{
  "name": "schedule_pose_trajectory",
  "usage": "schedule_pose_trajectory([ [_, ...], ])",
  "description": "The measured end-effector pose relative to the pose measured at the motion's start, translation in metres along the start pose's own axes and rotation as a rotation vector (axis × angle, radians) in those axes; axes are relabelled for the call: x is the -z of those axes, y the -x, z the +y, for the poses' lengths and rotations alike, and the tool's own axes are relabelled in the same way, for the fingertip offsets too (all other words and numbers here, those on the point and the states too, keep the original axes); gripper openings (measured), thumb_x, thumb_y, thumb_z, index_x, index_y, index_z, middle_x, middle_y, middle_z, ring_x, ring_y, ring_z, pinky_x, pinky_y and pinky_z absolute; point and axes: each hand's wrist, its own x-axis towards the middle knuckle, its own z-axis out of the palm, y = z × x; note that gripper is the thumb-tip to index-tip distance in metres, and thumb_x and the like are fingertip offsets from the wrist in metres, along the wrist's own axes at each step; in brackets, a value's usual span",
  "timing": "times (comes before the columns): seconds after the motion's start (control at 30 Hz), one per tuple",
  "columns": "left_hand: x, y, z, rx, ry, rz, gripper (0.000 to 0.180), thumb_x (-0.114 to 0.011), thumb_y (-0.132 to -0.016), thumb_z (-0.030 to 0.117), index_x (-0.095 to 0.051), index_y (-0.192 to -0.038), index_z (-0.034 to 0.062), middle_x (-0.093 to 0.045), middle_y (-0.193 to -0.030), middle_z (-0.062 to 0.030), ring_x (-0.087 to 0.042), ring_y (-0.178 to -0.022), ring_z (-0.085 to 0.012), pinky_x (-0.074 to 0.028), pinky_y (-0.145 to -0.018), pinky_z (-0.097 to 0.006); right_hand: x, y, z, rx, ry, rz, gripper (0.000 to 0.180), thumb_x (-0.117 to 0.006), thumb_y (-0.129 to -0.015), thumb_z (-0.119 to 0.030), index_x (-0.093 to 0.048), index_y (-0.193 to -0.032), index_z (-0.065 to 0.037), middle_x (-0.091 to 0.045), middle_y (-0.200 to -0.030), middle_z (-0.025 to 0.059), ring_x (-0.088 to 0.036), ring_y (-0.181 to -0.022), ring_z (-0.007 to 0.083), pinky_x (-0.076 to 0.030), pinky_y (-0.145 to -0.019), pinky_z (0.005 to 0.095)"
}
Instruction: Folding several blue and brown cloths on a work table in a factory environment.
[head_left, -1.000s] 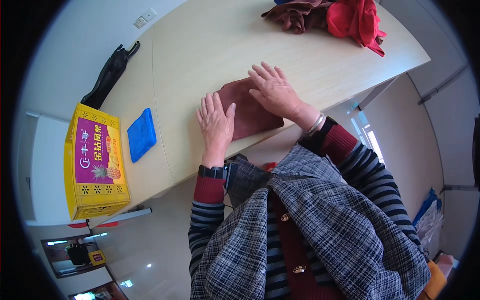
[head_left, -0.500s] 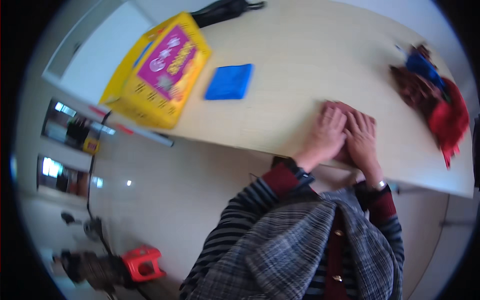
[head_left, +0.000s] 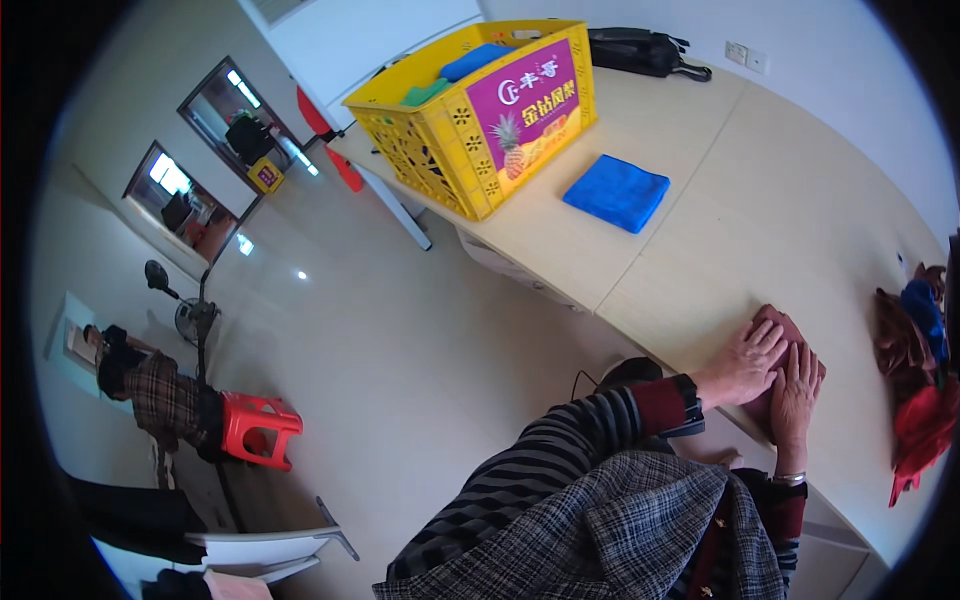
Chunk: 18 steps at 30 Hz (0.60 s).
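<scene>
One red plastic stool (head_left: 258, 430) stands on the glossy floor at far left, just beside a chair draped with plaid cloth (head_left: 160, 400). One dark standing fan (head_left: 190, 315) sits behind it.

One yellow plastic lattice crate (head_left: 480, 110) with a pink fruit label stands on the far left corner of the pale wooden table (head_left: 800, 230); folded cloths, at least one blue and one green, show above its rim. One black bag (head_left: 640, 50) lies behind the crate against the wall. One folded blue towel (head_left: 616, 192) lies flat on the table just right of the crate, apart from it.

One folded reddish-brown cloth (head_left: 785, 325) lies at the near table edge, well apart from the blue towel. Two hands rest on it: left hand (head_left: 742, 362) flat, fingers spread, palm down on the cloth's left part; right hand (head_left: 795, 392) flat beside it, fingers pointing away from the body. Hands side by side, touching or nearly so, pressing down rather than clamped around anything. Most of the cloth is hidden under them.

One loose heap of garments (head_left: 915, 380) at far right on the table: brown, blue and red pieces, near the hands but not touching.
</scene>
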Motion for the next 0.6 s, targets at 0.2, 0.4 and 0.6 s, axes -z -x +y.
schedule_pose_trajectory([
  [0.2,-0.010,0.003,-0.005,-0.013,-0.008,0.050,0.061,-0.054,-0.096,0.037,-0.049,-0.143,-0.0015,-0.044,-0.151,-0.0211,-0.034,-0.145,-0.0347,-0.022,-0.120,-0.050,0.002,-0.005,0.007,-0.003,0.012,-0.045,0.056,-0.041,-0.103,-0.027,-0.035,-0.155,-0.008,-0.031,-0.161,0.0149,-0.023,-0.150,0.0348,-0.016,-0.124,0.0465],
  [0.4,-0.011,0.002,-0.010,0.021,0.022,0.038,0.060,-0.054,-0.096,0.038,-0.049,-0.143,-0.0004,-0.043,-0.152,-0.0208,-0.033,-0.145,-0.0346,-0.021,-0.121,-0.050,-0.010,-0.011,0.020,-0.031,-0.012,-0.063,0.058,-0.043,-0.103,-0.029,-0.032,-0.156,-0.010,-0.030,-0.162,0.0134,-0.022,-0.151,0.0357,-0.018,-0.123,0.0471],
  [0.6,-0.014,0.002,-0.007,0.022,0.029,0.054,0.059,-0.053,-0.096,0.037,-0.050,-0.142,-0.0003,-0.043,-0.152,-0.0217,-0.033,-0.146,-0.0353,-0.023,-0.120,-0.051,-0.014,-0.008,0.023,-0.018,-0.083,-0.042,0.058,-0.043,-0.103,-0.030,-0.032,-0.157,-0.011,-0.029,-0.162,0.0133,-0.023,-0.150,0.0360,-0.018,-0.123,0.0468],
])
